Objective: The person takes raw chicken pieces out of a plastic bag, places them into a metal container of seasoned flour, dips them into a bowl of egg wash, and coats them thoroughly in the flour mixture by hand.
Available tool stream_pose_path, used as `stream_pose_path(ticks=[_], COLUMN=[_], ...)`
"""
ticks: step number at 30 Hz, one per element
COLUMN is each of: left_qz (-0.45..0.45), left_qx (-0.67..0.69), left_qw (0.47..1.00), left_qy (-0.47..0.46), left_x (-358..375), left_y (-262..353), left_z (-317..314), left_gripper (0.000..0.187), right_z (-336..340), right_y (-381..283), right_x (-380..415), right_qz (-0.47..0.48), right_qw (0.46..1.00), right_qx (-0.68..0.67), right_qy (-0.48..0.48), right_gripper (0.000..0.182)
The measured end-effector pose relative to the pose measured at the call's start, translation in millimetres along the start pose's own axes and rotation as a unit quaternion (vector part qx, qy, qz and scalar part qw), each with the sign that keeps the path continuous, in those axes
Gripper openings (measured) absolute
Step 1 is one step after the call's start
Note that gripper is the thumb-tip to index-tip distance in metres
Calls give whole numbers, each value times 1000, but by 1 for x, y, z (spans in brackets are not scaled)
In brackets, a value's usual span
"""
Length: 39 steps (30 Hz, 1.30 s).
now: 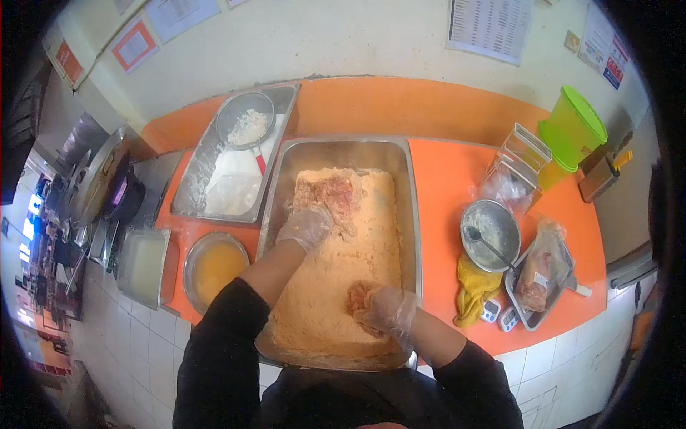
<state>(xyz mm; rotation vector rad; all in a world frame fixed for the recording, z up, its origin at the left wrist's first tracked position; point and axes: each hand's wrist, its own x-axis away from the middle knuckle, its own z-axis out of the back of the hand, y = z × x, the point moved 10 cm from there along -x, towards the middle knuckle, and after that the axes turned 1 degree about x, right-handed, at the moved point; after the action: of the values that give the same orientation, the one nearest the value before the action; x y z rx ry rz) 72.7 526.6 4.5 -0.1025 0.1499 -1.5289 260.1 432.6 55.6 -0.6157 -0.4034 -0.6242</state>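
A large metal tray [412, 214] holds a bed of orange-tinted flour [336, 272]. My left hand [307, 227], in a clear plastic glove, is at the lower edge of floured raw meat [325, 196] in the tray's upper left part; its fingertips are hidden in the coating. Near the tray's lower right side, my gloved right hand [386, 309] has its fingers curled round a smaller piece of coated meat [359, 299].
Left of the tray are a flour tray [193, 189] with a sieve [246, 121], a bowl of yellow liquid [216, 264] and a pale liquid container [143, 268]. At right are a flour bowl [489, 232], yellow cloth [471, 289], timers [491, 309] and bagged meat [536, 275].
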Motion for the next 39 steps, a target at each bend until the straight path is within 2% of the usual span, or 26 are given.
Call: stream_pose_path(ticks=[2, 5, 7, 8, 10, 13, 15, 17, 19, 21, 23, 25, 28, 30, 31, 34, 37, 39], left_qz=[-5, 35, 62, 53, 37, -46, -81, -52, 38, -51, -1, 192, 69, 15, -12, 46, 159, 46], left_qx=[46, 72, 65, 55, 35, -35, -66, -36, 61, -109, -137, -26, 0, -66, -98, -69, 21, -23], left_qw=[999, 997, 996, 997, 998, 990, 992, 997, 997, 993, 990, 978, 996, 991, 985, 994, 963, 995], left_qy=[-6, -17, -7, -15, -31, -126, -71, -37, -7, 4, -20, -71, 49, 112, 144, -77, -216, -90], left_x=[-7, -11, -11, -10, -3, 26, 73, 124, 165, 194, 215, 239, 251, 271, 274, 272, 284, 278], left_y=[-4, -6, -10, -10, -23, -58, -80, -114, -155, -123, -138, -208, -172, -168, -160, -157, -173, -178], left_z=[-15, 11, 37, 52, 80, 84, 116, 133, 144, 168, 143, 46, 44, 1, 0, -28, -41, -53], left_gripper=[20, 20, 20, 20, 20, 23, 25, 26, 26, 24, 21, 19, 15, 15, 15, 19, 26, 26], right_z=[-7, 9, 12, 12, 14, 3, 5, 6, 7, 9, 7, 4, 2, -1, 0, -1, -2, -6], right_y=[0, 2, 3, 4, 7, 12, 6, 5, 7, 10, 13, 10, 10, 10, 9, 4, 0, 6], right_x=[-3, 13, 15, 16, 15, 8, 6, 6, 6, 13, 13, 9, 4, 3, 4, 6, 5, 3], right_qz=[21, 7, -21, -34, -30, -9, 7, 6, -24, -79, -89, -67, -52, -52, -61, -77, -77, -83], right_qw=[1000, 992, 996, 997, 998, 998, 998, 995, 995, 993, 992, 991, 986, 985, 985, 985, 987, 987], right_qx=[11, -117, -89, -74, -59, -40, -3, 40, 23, -37, -26, 32, 74, 84, 89, 97, 91, 88], right_qy=[7, 40, 9, -6, 16, 42, 65, 90, 95, 76, 85, 111, 139, 141, 136, 119, 108, 101], right_gripper=[36, 36, 36, 39, 35, 31, 32, 32, 36, 47, 47, 48, 49, 50, 50, 52, 52, 52])
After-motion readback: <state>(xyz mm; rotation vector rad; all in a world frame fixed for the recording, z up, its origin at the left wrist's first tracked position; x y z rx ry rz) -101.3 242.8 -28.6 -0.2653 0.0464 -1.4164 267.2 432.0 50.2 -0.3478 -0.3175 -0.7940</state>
